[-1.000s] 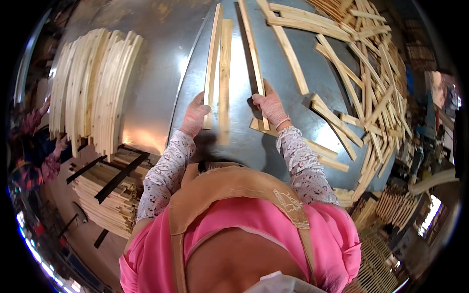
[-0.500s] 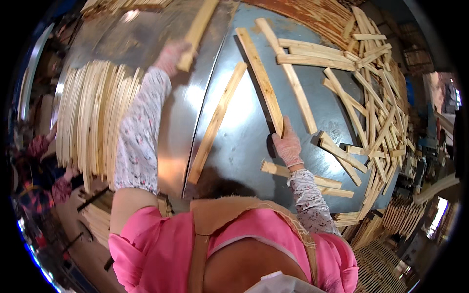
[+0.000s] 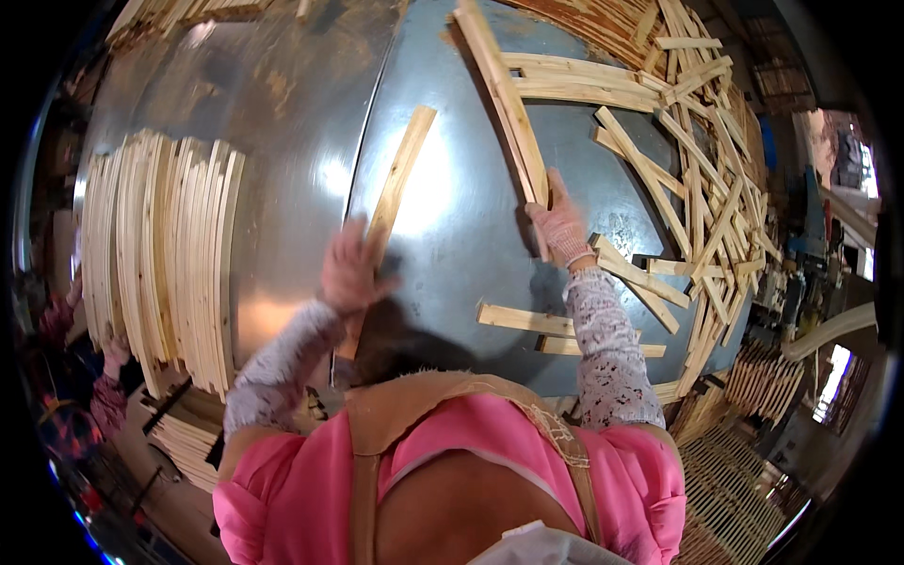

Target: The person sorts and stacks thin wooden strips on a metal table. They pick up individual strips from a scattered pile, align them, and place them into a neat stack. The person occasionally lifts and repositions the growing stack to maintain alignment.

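My left hand, in a light work glove, is open with its fingers spread over a wooden slat. That slat lies at a slant on the metal table, its near part hidden behind the hand. My right hand, also gloved, grips the near end of a longer slat, thumb across it and a finger stretched along its side. A second slat appears to lie right against this one. Two crossed short slats rest just right of my right wrist.
A neat row of slats stands at the left, with another person's hand at its near side. A loose heap of slats covers the table's right side. Short pieces lie near the front edge.
My left hand has let go of the slat it held at the far left and come back nearer. My right hand's slat now lies against the one that was to its right.
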{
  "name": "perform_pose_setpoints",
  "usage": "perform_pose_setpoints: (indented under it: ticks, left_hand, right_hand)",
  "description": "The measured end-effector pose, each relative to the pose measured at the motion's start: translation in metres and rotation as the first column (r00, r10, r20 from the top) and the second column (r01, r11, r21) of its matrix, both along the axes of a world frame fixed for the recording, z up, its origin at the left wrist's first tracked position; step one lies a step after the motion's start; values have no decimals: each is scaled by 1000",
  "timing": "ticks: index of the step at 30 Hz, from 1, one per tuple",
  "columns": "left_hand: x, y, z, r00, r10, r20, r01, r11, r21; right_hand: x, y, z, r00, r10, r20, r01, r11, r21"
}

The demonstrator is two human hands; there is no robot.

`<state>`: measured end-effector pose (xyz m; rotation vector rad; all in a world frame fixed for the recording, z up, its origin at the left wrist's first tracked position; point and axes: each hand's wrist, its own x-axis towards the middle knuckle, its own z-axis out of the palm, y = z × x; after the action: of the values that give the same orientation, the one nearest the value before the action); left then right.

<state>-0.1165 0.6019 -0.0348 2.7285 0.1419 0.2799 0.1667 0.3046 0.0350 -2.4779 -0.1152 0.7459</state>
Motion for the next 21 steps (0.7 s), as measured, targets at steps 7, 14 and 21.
perform_pose_setpoints:
  ticks: [7,14,21]
  left_hand:
    - [-93,-21,-23,894,406,-189,-444,744,-499]
    - [-46,-66,34,894,176,-412,-444,224,-867]
    - [-113,-55,55,731,269,-627,-610,669,-424]
  right_hand:
    - [-128,1,-20,612,201,-765,644,434,630]
    - [-265,62,-41,740,585,-332,-487,806,336]
    - [-308,90,9,437,887,-150,-868,460,190]
